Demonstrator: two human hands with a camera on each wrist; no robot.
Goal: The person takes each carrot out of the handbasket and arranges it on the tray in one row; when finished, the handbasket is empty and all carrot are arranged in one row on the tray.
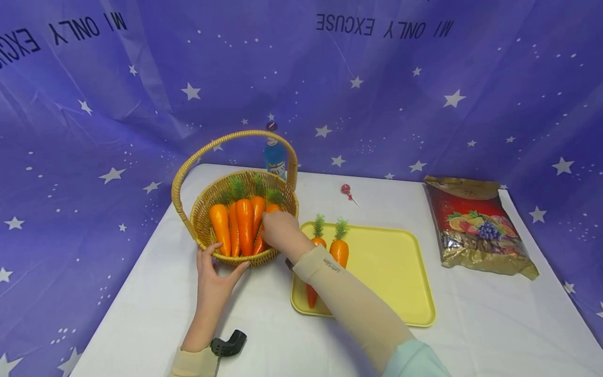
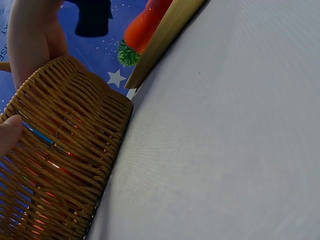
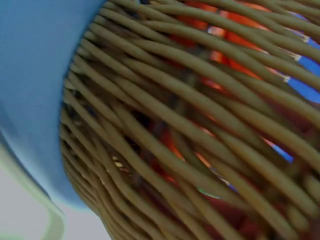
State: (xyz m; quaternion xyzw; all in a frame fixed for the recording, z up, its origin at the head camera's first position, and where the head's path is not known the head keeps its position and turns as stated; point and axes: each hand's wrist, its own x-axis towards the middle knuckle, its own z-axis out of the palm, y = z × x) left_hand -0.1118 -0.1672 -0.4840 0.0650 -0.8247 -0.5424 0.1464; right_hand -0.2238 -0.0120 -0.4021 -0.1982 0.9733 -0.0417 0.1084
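A wicker basket (image 1: 278, 255) with a tall hooped handle holds several orange toy carrots (image 1: 244, 225) with green tops. At its near left rim my left hand (image 1: 214, 280) grips the basket, the thumb (image 2: 10, 134) against the outer weave in the left wrist view. My right hand (image 1: 282, 230) reaches over the right side of the basket and holds a carrot (image 1: 273, 208) among the others; its fingertips are hidden. Basket weave (image 3: 190, 115) fills most of the right wrist view. Two more carrots lie on a yellow tray (image 1: 381, 272), partly covered by the right forearm.
Behind the basket stands a bottle of blue liquid (image 1: 275, 157). A red lollipop (image 1: 347, 191) lies beyond the tray. On the right is a red and gold bag (image 1: 480, 228) with fruit pictures. A purple star-printed cloth (image 1: 377, 104) hangs behind the white table (image 1: 494, 319).
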